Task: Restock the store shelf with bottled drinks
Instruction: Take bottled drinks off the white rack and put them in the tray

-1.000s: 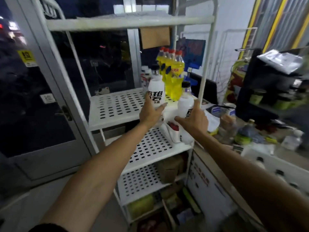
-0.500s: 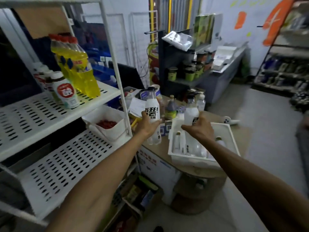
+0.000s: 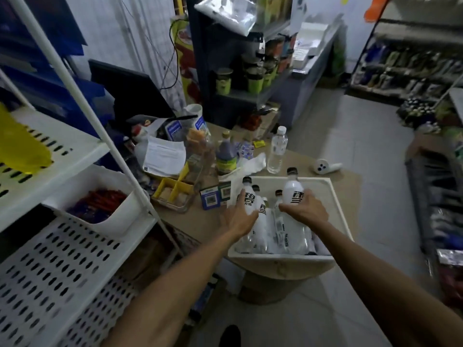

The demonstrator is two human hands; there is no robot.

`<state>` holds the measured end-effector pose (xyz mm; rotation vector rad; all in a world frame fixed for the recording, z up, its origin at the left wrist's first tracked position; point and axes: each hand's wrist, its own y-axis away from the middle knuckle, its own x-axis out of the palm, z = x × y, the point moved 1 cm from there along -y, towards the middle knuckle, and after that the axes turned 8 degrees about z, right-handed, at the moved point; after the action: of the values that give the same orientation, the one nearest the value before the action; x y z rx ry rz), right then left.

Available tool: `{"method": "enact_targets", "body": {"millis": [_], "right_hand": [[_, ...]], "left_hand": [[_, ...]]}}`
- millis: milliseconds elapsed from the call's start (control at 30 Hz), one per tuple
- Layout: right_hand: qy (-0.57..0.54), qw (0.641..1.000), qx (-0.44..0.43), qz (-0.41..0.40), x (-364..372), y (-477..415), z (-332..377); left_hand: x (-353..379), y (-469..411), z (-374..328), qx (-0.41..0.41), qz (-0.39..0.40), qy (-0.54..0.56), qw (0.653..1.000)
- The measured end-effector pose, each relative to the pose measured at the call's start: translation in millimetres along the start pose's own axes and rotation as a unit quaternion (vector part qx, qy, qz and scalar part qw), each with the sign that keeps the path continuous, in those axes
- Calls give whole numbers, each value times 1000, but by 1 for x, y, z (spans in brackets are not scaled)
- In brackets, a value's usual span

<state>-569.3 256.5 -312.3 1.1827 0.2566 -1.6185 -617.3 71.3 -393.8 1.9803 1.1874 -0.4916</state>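
Dim indoor light, soft motion blur throughout, wide-angle bending at edges, murky dark corners

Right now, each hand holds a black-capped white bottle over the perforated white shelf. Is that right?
Not quite. The head view shows the left hand gripping a white bottle and the right hand a second white bottle, both black-capped, but over the white bin on the counter, not over the perforated shelf, which stands to the left.

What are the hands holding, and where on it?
The left hand grips a white bottle round its body; the right hand grips another bottle likewise.
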Motion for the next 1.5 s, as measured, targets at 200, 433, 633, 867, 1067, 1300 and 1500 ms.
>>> {"method": "enact_targets", "body": {"millis": [200,433,633,867,1067,1300,1500], "right_hand": [[-5,997,1,78,33,-33,2],[-19,985,-3,172,64,-54,-4],[8,984,-39,173,64,-49,-17],[17,979,-79,186,50,-36,-29],[27,980,-112,161,21,-21,-23],[73,971,-191,126,-6,9,22],[76,954,-262,124,10,51,86]], "left_hand": [[-4,21,-10,-41,-9,-109,993],[-10,34,-24,-65,-19,-224,972],[-4,36,-28,-85,-36,-255,962],[2,23,-22,-88,-43,-289,952],[3,26,-26,-95,-33,-266,959],[-27,45,-12,-92,-4,-226,970],[-75,106,4,-88,-114,-200,969]]}}
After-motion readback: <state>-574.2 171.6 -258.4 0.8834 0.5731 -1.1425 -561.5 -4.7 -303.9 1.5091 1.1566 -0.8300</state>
